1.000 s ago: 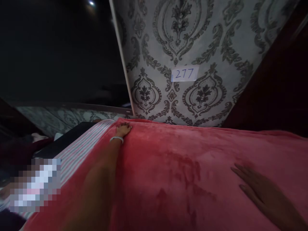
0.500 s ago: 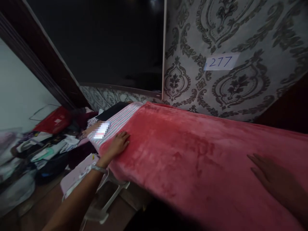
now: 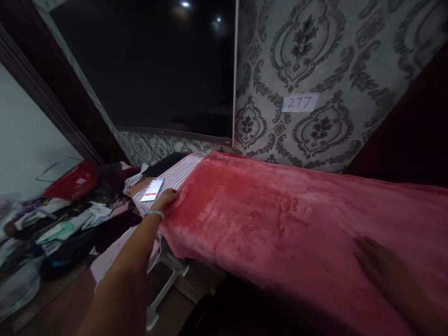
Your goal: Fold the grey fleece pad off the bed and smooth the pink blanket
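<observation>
A pinkish-red plush blanket (image 3: 245, 210) lies spread over a long surface. At its left end, my left hand (image 3: 165, 199) rests on the border between the plush and a striped cloth (image 3: 184, 168), fingers pointing right and laid down on the fabric. Just left of that hand, a phone with a lit screen (image 3: 153, 190) lies on the striped cloth. My right hand (image 3: 380, 261) lies flat on the blanket at the right, dim and slightly blurred, with its fingers extended. Neither hand appears to grip anything.
A large dark screen (image 3: 150, 70) and a patterned wall with a "277" paper (image 3: 300, 102) stand behind. Piled clothes (image 3: 75, 226) and a red bag (image 3: 75, 179) are at the left. A white plastic leg (image 3: 164, 289) shows below the blanket.
My left hand has moved slightly left, toward the phone, and its fingers look less spread. My right hand has shifted a little left and down. The view has tilted slightly.
</observation>
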`<state>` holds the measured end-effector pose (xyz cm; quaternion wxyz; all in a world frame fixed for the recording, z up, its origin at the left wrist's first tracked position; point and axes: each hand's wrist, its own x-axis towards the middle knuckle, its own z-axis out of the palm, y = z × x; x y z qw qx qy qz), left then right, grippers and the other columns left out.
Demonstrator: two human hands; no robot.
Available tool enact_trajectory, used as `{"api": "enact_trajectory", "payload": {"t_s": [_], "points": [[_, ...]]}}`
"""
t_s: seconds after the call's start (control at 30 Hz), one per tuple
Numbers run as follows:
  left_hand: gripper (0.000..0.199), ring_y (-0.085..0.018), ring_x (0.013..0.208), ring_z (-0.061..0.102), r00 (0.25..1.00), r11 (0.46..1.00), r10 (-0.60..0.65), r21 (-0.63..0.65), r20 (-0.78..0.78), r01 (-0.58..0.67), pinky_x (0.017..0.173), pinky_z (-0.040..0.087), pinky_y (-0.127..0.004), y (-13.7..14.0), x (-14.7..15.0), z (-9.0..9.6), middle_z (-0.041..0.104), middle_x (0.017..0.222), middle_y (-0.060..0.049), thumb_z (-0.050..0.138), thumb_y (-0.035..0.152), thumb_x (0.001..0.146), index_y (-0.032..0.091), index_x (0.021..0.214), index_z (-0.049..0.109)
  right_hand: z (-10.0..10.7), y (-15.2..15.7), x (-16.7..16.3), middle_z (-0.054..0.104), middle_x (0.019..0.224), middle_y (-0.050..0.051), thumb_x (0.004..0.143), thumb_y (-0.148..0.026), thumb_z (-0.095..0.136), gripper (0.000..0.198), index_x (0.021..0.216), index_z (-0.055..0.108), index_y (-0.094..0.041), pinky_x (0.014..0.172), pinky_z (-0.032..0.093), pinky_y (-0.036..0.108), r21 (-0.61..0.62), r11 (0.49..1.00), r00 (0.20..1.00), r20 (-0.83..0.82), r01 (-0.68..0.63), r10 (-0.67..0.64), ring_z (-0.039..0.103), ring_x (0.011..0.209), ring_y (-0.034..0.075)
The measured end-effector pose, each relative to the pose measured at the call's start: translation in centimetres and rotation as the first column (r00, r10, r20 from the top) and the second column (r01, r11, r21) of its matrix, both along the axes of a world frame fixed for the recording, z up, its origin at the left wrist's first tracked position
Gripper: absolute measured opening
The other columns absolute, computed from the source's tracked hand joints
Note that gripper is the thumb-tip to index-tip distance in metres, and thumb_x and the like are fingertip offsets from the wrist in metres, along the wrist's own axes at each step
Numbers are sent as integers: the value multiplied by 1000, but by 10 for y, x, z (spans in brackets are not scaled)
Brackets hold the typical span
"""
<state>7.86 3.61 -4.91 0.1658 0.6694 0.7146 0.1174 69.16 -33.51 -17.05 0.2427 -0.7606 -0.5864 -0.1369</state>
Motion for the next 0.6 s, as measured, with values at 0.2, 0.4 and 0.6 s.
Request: {"api": "enact_trajectory", "payload": {"t_s": [0.2, 0.4, 0.6], "points": [[36, -23, 88, 67, 999, 994, 47, 104, -8, -45, 73, 50, -29, -6, -4, 7, 72, 101, -13, 59, 28, 85, 10, 116, 64, -24, -10, 18, 76, 118, 17, 84, -65, 40, 61, 105, 77, -22, 105, 57, 54, 52, 990, 979, -163, 131, -121, 71, 113, 39], [35, -28, 93, 68, 996, 994, 19, 106, -89, -9, 77, 50, -33, -12, -9, 9, 72, 96, -16, 50, 36, 92, 11, 109, 67, -21, -8, 4, 73, 125, 17, 89, -55, 42, 55, 109, 78, -18, 110, 52, 50, 34, 984, 972, -164, 177, -170, 67, 121, 34], [57, -36, 103, 68, 944, 980, 168, 154, -283, -129, 75, 50, -38, -4, -2, 5, 70, 114, -27, 40, 45, 96, 2, 127, 59, -11, -6, -6, 72, 128, 14, 92, -47, 47, 47, 115, 76, -19, 111, 49, 51, 72, 980, 966, -195, 186, -169, 66, 122, 30]]}}
